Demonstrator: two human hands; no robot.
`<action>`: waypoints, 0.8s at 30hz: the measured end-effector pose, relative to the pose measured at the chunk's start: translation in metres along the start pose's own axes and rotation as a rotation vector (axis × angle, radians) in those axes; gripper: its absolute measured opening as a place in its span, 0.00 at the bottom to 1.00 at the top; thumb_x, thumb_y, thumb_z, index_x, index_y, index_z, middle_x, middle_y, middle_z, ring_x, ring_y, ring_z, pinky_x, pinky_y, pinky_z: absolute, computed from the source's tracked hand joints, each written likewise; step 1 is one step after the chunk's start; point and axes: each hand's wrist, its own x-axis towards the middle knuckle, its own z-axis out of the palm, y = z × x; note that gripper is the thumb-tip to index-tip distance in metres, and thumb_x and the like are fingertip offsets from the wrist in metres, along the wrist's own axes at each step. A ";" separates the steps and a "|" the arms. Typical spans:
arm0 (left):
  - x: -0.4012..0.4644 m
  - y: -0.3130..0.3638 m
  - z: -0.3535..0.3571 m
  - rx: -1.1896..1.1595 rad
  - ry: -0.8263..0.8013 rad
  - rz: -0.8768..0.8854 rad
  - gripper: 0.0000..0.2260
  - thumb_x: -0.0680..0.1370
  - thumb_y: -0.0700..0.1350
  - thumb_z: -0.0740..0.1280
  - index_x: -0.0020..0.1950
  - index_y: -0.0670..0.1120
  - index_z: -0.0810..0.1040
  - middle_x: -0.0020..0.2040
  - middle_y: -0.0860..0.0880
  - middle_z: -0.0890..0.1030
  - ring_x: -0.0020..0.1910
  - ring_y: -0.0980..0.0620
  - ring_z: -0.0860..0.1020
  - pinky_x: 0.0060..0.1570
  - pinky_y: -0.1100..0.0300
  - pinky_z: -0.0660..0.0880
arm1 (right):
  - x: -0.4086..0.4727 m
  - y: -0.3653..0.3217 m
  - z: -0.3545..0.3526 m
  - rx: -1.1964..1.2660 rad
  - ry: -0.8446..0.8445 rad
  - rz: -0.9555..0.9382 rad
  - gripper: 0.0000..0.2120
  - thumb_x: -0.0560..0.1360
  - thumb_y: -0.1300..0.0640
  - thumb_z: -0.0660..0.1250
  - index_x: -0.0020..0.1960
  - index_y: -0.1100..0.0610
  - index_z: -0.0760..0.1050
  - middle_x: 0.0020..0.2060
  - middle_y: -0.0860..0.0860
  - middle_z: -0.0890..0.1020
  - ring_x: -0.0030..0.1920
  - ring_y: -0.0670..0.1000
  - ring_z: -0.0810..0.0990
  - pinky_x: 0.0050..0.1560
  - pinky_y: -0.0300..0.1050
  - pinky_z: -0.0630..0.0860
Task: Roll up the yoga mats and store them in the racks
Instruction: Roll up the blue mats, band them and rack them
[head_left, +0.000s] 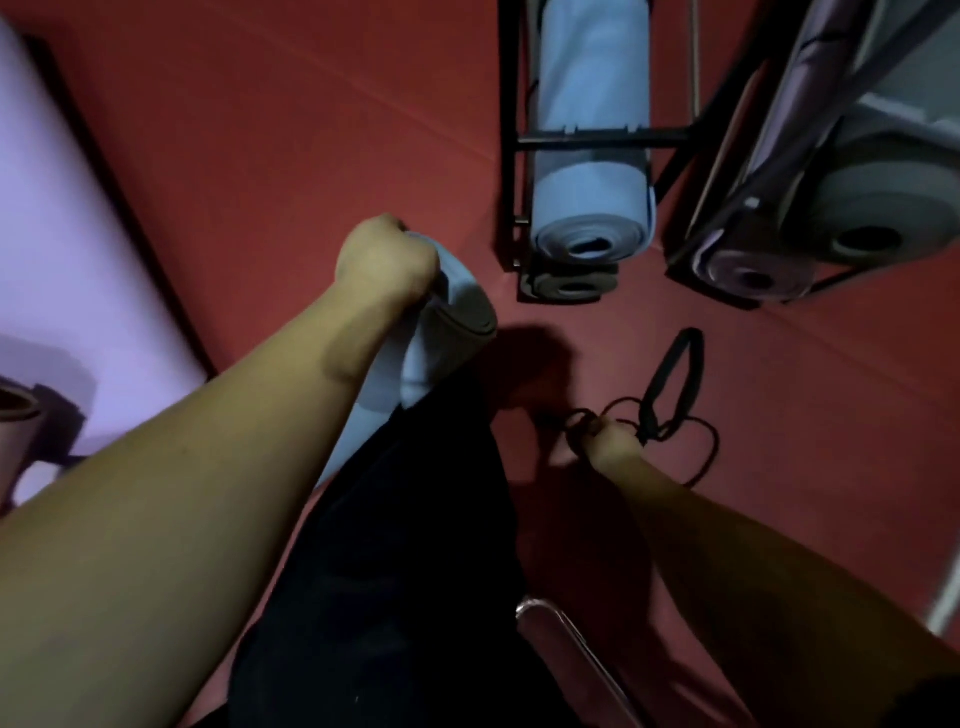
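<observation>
Head view: left hand (384, 260) curls its grip round the top of a rolled blue mat (441, 332) standing beside the person's dark trouser leg (405, 545). Right hand (608, 441) pinches a black strap (670, 384) lying on the red floor (291, 130). Ahead, a black rack (597, 139) holds another blue roll (592, 130).

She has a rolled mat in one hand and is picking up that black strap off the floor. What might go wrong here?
The left hand grips the blue mat only at its top end, so the roll could loosen or slide out of that grip. The right hand is reaching into the tangled strap, which may snag on her fingers or come up knotted. Bending low in this dim light, she could also bump the rack.
</observation>
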 end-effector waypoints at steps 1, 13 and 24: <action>0.003 0.001 0.009 0.001 -0.034 0.001 0.12 0.71 0.41 0.72 0.53 0.41 0.81 0.48 0.41 0.83 0.49 0.42 0.81 0.48 0.55 0.77 | 0.014 0.021 0.002 -0.197 0.005 -0.031 0.12 0.82 0.62 0.56 0.64 0.61 0.71 0.62 0.59 0.77 0.62 0.54 0.78 0.50 0.45 0.77; 0.010 0.000 0.028 0.003 -0.090 0.070 0.12 0.76 0.41 0.66 0.58 0.41 0.81 0.50 0.43 0.81 0.55 0.41 0.81 0.53 0.52 0.79 | 0.066 0.054 0.033 -0.709 0.238 -0.110 0.21 0.79 0.58 0.61 0.71 0.56 0.67 0.67 0.59 0.68 0.65 0.64 0.70 0.58 0.62 0.74; -0.021 -0.014 -0.024 -0.060 -0.079 0.064 0.14 0.71 0.43 0.73 0.56 0.43 0.82 0.50 0.41 0.84 0.50 0.43 0.83 0.50 0.49 0.80 | 0.023 0.012 0.020 -0.378 0.302 -0.161 0.19 0.76 0.43 0.66 0.58 0.56 0.78 0.61 0.56 0.70 0.67 0.60 0.65 0.65 0.56 0.62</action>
